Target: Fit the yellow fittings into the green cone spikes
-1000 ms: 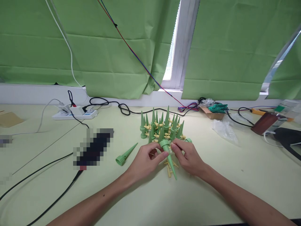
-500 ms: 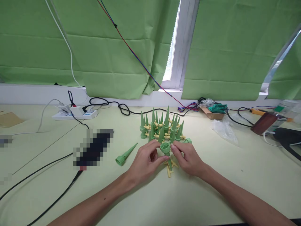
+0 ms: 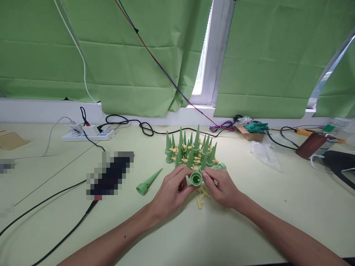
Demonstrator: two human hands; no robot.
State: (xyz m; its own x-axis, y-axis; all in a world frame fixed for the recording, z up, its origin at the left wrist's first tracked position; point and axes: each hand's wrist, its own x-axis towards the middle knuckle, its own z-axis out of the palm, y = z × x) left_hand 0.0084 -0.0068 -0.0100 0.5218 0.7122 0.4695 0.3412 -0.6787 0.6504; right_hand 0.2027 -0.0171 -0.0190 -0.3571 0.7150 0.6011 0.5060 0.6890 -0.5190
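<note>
My left hand (image 3: 173,186) grips a green plastic spike (image 3: 196,178) between thumb and fingers, its round open end facing me. My right hand (image 3: 223,184) is pinched at the spike's right side; anything between its fingertips is too small to make out. Below them, several yellow valve pieces (image 3: 199,202) lie on the table. Just behind the hands stand several green spikes (image 3: 196,142) with yellow pieces among them. One loose green spike (image 3: 149,182) lies left of my left hand, and a green part (image 3: 221,166) lies behind my right hand.
A dark pixelated object (image 3: 112,175) with a black cable lies to the left. Behind it is a white power strip (image 3: 88,135). Cables run along the wall. At the right are a small cardboard box (image 3: 251,135), clear plastic (image 3: 265,153) and a dark red object (image 3: 310,145).
The held green spike has tilted, so its open end now faces me and its pointed end is hidden. Both hands stay nearly in place.
</note>
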